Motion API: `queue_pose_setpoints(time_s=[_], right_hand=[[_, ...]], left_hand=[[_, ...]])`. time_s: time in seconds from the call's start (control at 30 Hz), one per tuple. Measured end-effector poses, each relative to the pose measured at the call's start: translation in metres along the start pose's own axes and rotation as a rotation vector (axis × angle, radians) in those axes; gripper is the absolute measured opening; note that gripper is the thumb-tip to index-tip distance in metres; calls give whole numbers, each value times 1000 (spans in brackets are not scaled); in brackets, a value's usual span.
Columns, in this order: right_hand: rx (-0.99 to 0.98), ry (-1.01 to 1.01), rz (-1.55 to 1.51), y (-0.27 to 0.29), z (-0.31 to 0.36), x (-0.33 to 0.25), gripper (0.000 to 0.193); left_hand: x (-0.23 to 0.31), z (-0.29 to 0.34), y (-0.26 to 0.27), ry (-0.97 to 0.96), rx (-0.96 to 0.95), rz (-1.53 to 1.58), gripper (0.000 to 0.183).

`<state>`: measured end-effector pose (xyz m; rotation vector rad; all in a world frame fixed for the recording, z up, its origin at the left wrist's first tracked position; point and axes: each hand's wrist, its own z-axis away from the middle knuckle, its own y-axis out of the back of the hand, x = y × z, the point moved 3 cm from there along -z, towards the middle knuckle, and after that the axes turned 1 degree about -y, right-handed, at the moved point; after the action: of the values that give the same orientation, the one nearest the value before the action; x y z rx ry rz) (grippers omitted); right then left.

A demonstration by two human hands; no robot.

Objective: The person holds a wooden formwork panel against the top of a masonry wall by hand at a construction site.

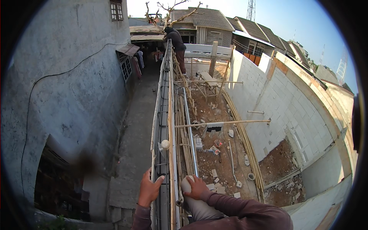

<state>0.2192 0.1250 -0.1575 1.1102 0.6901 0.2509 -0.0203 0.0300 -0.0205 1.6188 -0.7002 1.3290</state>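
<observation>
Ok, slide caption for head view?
Left hand at long wooden formwork with dark metal bars, right hand on grey trouser knee.

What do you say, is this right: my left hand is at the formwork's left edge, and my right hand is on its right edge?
Not quite. Your right hand is on your knee, not the right edge of the formwork; the head view shows it. Your left hand is at the left edge, as you said.

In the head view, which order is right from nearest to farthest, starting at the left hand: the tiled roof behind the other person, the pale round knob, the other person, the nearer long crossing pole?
From the left hand:
1. Pale round knob, just ahead
2. Nearer long crossing pole, ahead, right
3. Other person, far end
4. Tiled roof, background
</observation>
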Motion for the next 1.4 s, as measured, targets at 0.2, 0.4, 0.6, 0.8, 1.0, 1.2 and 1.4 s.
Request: queue_pose_setpoints(time_s=[0.2,0.4,0.6,0.8,1.0,1.2,1.4], right_hand=[[13,4,-1,0,0,0,102],[27,18,-3,-1,-1,0,103],[14,11,-6,-1,-1,-1,104],[-4,2,-8,0,-1,-2,104],[-3,3,-15,-1,-2,-1,104],[-9,-15,-5,-1,-2,-2,104],[-10,-18,-26,1,-1,-2,103]], left_hand=[[-1,-1,0,-3,10,-9,60],[-3,-1,-1,-1,5,28,61],[-3,-1,0,6,2,0,62],[-4,-1,0,5,-3,9,63],[0,-1,0,15,-2,4,63],[2,0,1,13,-7,-5,63],[0,0,0,2,-1,-5,61]])
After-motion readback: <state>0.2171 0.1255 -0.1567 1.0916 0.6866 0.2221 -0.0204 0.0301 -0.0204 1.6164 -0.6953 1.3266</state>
